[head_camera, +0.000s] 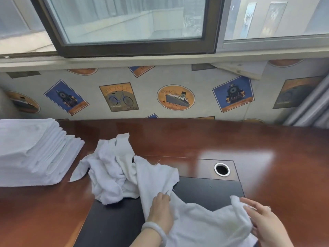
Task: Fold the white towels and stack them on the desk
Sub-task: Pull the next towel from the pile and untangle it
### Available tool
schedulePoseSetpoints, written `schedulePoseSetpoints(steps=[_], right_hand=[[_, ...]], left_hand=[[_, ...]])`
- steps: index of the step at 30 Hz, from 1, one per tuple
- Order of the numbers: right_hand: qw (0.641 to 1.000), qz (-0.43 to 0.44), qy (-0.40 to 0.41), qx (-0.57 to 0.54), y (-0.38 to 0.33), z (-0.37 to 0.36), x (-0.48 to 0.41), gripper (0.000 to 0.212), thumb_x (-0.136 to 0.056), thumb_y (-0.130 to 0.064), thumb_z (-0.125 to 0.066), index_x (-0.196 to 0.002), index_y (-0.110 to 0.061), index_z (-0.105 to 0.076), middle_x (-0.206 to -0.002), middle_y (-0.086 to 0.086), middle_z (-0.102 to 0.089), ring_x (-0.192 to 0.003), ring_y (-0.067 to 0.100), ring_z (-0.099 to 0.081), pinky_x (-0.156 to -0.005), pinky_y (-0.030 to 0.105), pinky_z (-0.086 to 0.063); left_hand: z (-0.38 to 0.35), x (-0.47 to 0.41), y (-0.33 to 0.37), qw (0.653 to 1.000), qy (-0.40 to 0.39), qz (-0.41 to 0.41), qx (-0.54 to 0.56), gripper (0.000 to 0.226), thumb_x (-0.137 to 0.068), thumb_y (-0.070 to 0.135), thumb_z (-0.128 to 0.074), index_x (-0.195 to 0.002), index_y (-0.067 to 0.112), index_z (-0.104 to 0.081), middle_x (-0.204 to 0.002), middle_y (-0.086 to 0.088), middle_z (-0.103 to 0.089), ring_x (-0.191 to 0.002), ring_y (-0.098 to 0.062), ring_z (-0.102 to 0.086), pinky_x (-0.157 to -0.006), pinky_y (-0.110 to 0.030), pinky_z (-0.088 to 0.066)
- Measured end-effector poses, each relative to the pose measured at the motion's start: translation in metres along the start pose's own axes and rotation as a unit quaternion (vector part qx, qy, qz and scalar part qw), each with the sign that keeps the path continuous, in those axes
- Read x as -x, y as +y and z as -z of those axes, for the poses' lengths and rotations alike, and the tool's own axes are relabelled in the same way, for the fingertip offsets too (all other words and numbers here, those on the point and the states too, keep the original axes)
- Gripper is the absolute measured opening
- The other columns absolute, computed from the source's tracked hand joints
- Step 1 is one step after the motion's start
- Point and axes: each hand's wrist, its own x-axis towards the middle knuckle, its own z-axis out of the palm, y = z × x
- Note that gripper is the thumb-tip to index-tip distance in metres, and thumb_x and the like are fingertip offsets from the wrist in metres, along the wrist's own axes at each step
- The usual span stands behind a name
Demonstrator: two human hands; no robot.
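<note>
A white towel (pixel 199 221) lies spread and wrinkled over the front of the desk (pixel 195 138). My left hand (pixel 161 209), with a pale bangle on its wrist, pinches an edge of this towel near its middle. At the right, my right hand (pixel 263 223) holds the towel's raised right corner, fingers curled around the cloth. A crumpled heap of white towels (pixel 110 168) sits just behind my left hand. A stack of folded white towels (pixel 32 154) stands at the desk's left end.
A black mat (pixel 210 191) is set into the brown desk top, partly under the towels. A round metal cable hole (pixel 221 169) lies behind the mat. A wall with picture wallpaper (pixel 175 97) and a window (pixel 133 20) close off the far side.
</note>
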Motion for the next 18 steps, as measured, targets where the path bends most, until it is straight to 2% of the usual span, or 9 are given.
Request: schedulePoseSetpoints(steps=[2,4,6,9,12,14,16,18], right_hand=[[1.0,0.001,0.001,0.008,0.002,-0.016,-0.004,0.025,-0.09,0.001,-0.061,-0.106,-0.017,-0.068,-0.062,0.008,-0.055,-0.052,0.019,-0.037,-0.059,0.029,-0.033],[1.0,-0.016,-0.023,-0.014,0.0,-0.031,-0.002,0.029,-0.084,0.0,-0.068,-0.109,-0.015,-0.063,-0.066,0.009,-0.059,-0.06,0.02,-0.039,-0.056,0.028,-0.032],[0.998,-0.03,-0.051,-0.031,-0.006,-0.04,0.002,0.044,-0.066,-0.009,-0.075,-0.108,-0.01,-0.063,-0.071,0.009,-0.057,-0.072,0.023,-0.038,-0.054,0.027,-0.031],[0.998,-0.026,-0.042,-0.044,-0.009,-0.045,0.004,0.044,-0.053,-0.015,-0.07,-0.096,-0.009,-0.063,-0.074,0.012,-0.055,-0.072,0.024,-0.042,-0.056,0.029,-0.029],[0.999,-0.006,-0.046,-0.025,-0.007,-0.047,-0.001,0.032,-0.061,-0.008,-0.083,-0.083,-0.001,-0.062,-0.064,0.012,-0.052,-0.057,0.022,-0.042,-0.053,0.029,-0.031],[0.999,0.023,-0.047,-0.007,-0.004,-0.047,-0.005,0.021,-0.081,-0.005,-0.078,-0.074,0.0,-0.058,-0.057,0.007,-0.052,-0.05,0.016,-0.043,-0.05,0.025,-0.033],[0.998,0.05,-0.033,0.01,-0.003,-0.048,-0.009,0.017,-0.088,-0.002,-0.068,-0.073,-0.002,-0.06,-0.058,0.002,-0.054,-0.056,0.013,-0.049,-0.054,0.026,-0.036],[0.997,0.076,-0.03,0.016,-0.007,-0.053,-0.008,0.017,-0.088,-0.003,-0.068,-0.073,-0.004,-0.061,-0.06,0.0,-0.054,-0.061,0.015,-0.048,-0.057,0.028,-0.036]], left_hand=[[-0.001,-0.02,0.009,0.999,0.004,0.003,0.045,0.04,-0.092,0.004,-0.039,-0.127,0.023,-0.047,-0.127,0.005,-0.041,-0.117,-0.014,-0.044,-0.091,-0.022,-0.038],[-0.004,-0.037,0.014,0.998,-0.015,0.012,0.059,0.042,-0.09,0.004,-0.034,-0.124,0.025,-0.048,-0.125,0.004,-0.041,-0.11,-0.015,-0.047,-0.089,-0.02,-0.039],[-0.008,-0.051,0.014,0.999,-0.013,0.026,0.014,0.042,-0.088,0.004,-0.035,-0.125,0.019,-0.047,-0.125,-0.002,-0.04,-0.11,-0.021,-0.047,-0.094,-0.026,-0.04],[-0.009,-0.065,0.01,0.996,0.031,0.074,-0.025,0.033,-0.092,0.006,-0.045,-0.124,0.012,-0.046,-0.126,-0.01,-0.044,-0.113,-0.027,-0.049,-0.095,-0.033,-0.044],[-0.008,-0.074,-0.002,0.994,0.036,0.104,0.0,0.026,-0.091,0.005,-0.044,-0.114,0.017,-0.043,-0.114,-0.003,-0.044,-0.095,-0.02,-0.048,-0.082,-0.027,-0.042],[-0.005,-0.079,-0.006,0.991,0.009,0.12,0.055,0.017,-0.089,0.008,-0.048,-0.1,0.02,-0.045,-0.099,0.0,-0.049,-0.081,-0.017,-0.05,-0.071,-0.029,-0.043],[0.001,-0.082,-0.006,0.985,-0.001,0.129,0.112,0.015,-0.085,0.011,-0.056,-0.08,0.023,-0.05,-0.088,0.001,-0.055,-0.072,-0.016,-0.053,-0.068,-0.029,-0.047],[0.005,-0.082,-0.006,0.981,-0.001,0.118,0.155,0.021,-0.085,0.014,-0.065,-0.07,0.023,-0.052,-0.086,0.001,-0.059,-0.073,-0.016,-0.056,-0.065,-0.025,-0.046]])
